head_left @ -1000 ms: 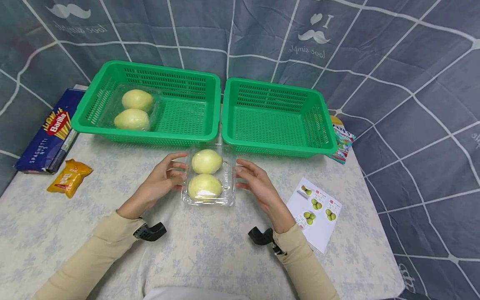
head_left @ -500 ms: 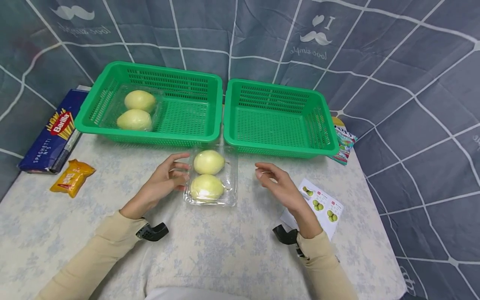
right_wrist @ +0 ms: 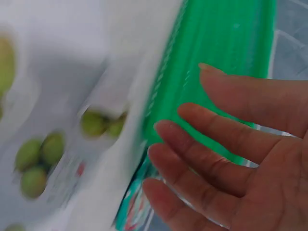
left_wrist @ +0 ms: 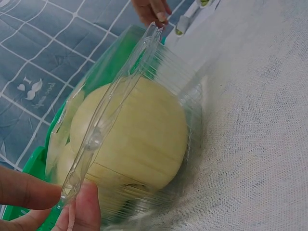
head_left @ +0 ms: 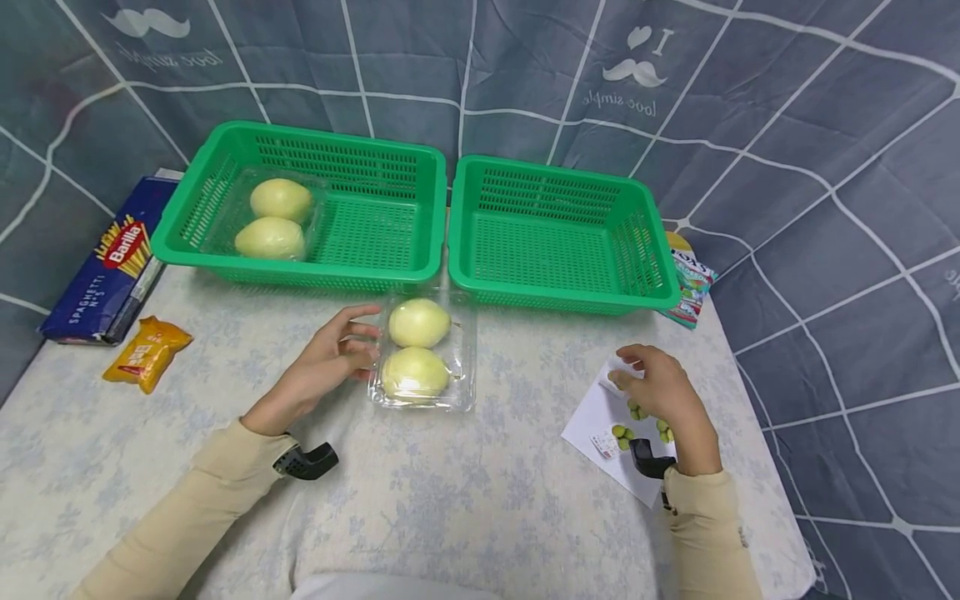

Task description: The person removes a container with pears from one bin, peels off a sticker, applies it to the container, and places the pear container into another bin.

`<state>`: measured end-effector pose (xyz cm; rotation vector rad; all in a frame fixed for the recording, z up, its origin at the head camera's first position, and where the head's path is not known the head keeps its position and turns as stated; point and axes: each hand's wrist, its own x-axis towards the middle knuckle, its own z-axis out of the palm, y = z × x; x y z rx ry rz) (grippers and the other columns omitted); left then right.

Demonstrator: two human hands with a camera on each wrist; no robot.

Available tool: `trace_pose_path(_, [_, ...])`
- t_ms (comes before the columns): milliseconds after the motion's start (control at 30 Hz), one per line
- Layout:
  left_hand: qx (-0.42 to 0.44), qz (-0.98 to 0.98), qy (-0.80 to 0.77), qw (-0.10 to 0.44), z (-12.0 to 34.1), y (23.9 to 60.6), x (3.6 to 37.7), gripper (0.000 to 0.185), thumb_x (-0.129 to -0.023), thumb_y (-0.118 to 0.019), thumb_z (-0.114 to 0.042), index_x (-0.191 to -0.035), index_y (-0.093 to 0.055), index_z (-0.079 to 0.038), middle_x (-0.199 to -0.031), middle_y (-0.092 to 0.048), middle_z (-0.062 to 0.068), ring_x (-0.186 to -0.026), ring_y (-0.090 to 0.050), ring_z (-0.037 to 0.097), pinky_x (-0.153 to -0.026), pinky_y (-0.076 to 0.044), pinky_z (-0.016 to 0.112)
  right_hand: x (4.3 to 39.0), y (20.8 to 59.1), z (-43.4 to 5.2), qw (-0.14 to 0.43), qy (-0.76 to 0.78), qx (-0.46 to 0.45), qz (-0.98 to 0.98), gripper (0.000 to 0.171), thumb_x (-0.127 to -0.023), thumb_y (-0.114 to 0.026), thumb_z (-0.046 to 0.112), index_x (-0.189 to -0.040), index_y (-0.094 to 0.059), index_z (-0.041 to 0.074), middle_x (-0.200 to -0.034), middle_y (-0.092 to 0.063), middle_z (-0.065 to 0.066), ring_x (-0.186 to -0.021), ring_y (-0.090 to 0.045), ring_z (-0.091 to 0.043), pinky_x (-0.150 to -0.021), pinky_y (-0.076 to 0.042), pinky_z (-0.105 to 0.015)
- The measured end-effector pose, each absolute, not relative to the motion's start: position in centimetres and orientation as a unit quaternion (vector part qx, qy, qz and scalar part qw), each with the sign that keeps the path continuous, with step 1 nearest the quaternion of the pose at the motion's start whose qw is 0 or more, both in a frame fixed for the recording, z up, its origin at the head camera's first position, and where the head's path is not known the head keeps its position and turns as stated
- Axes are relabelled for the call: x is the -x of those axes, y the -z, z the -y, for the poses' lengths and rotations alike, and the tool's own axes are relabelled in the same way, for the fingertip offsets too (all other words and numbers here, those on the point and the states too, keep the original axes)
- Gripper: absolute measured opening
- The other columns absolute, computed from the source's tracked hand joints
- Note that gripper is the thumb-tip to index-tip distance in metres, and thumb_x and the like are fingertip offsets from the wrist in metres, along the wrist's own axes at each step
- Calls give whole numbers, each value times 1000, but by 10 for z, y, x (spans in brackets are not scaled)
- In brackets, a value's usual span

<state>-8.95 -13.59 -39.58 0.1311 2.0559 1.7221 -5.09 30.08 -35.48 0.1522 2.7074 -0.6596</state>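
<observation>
A clear plastic clamshell box [head_left: 465,354] stands on the table with two large pale yellow fruits [head_left: 417,372] inside. My left hand [head_left: 322,358] is at its left side; in the left wrist view the thumb and fingers [left_wrist: 89,204] pinch the box's rim near a corner. The lid looks closed over the fruit. My right hand [head_left: 663,387] is over a white sheet [head_left: 600,433] printed with small green fruit pictures. Its fingers are spread and slightly bent in the right wrist view, holding nothing. The hand covers part of the sheet.
Behind the box stand two green baskets, the left basket [head_left: 300,272] with another clear box of two yellow fruits [head_left: 272,239], and the right basket [head_left: 562,296]. A blue spaghetti box [head_left: 90,292] and an orange packet [head_left: 147,354] lie left. A colourful packet [head_left: 692,287] lies right.
My right hand has let go of the clamshell box's right side and moved right, over the printed sheet. My left hand stays at the box, which has not visibly moved.
</observation>
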Motion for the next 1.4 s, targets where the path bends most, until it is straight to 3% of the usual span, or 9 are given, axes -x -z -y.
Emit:
trace_pose_path(267, [-47, -744, -626, 227, 135, 396, 89, 67, -98, -52, 2, -158, -26, -12, -143, -41, 27, -108, -59, 20, -78, -60, 29, 52, 370, -313, 189, 188, -79, -961, 41, -96, -65, 21, -128, -61, -4, -120, -65, -28, -104, -62, -42, -76, -53, -47])
trace_pose_path(533, [-55, -745, -625, 227, 136, 395, 92, 66, -100, -52, 0, -159, -25, -13, -143, -41, 27, -112, -58, 22, -81, -60, 30, 53, 377, -315, 174, 193, -83, -962, 25, -96, -65, 19, -107, -71, -2, -102, -70, -21, -87, -64, -31, -70, -51, -40])
trace_pose_path(867, [-50, -744, -625, 230, 137, 396, 92, 66, -100, -50, 1, -159, -25, -13, -144, -40, 27, -116, -56, 30, -81, -60, 32, 55, 376, -312, 173, 194, -74, -963, 24, -98, -63, 19, -106, -72, -1, -99, -72, -19, -82, -64, -28, -67, -50, -37])
trace_pose_path(1133, [-45, -749, -627, 210, 137, 394, 88, 64, -99, -50, 1, -158, -27, -10, -141, -41, 26, -107, -58, 17, -85, -59, 30, 58, 359, -297, 138, 227, -20, -964, 25, -101, -58, 18, -111, -72, 1, -101, -74, -17, -89, -67, -29, -69, -51, -34])
trace_pose_path(1300, [-50, -760, -619, 192, 132, 390, 86, 60, -100, -50, 0, -156, -30, -7, -144, -40, 26, -126, -52, 33, -91, -54, 27, 63, 349, -282, 107, 246, 20, -963, 24, -100, -60, 19, -110, -73, 2, -99, -74, -15, -89, -66, -29, -70, -50, -33])
trace_pose_path(1400, [-55, -765, -616, 182, 132, 388, 86, 61, -98, -49, 3, -155, -31, -6, -152, -37, 24, -139, -43, 40, -99, -50, 34, 65, 345, -269, 91, 263, 40, -960, 22, -100, -61, 16, -110, -74, 1, -97, -75, -15, -88, -66, -28, -71, -48, -31])
